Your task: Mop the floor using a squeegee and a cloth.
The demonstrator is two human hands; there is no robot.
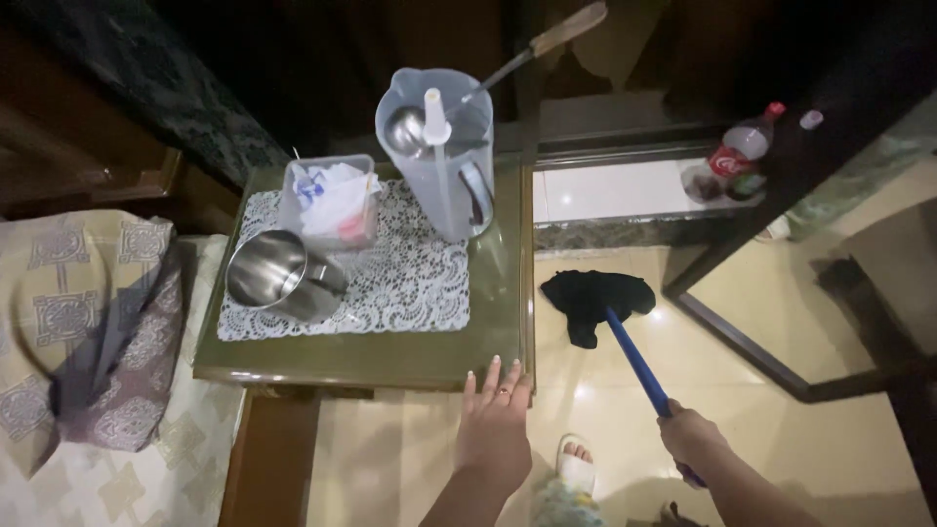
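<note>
On the tiled floor beside the side table's (371,356) right edge lies a mop (625,337): black cloth head, blue handle slanting back to the right hand (691,436), which is clenched around it. Left hand (496,420) rests released, fingers flat against the table's front right corner.

1. Lying tilted on the pale ledge (605,190) at the upper right: a clear plastic bottle (734,156) with a red cap and a red wrap-around label (725,162) bearing white lettering.
2. Sitting just beside that bottle, further right: a small pale cap-like piece (810,119), too blurred to tell more.
3. Standing on the tabletop (390,356), atop the white lace mat (390,283): a clear square plastic container (330,203) holding crumpled white, blue and red wrappers.
</note>
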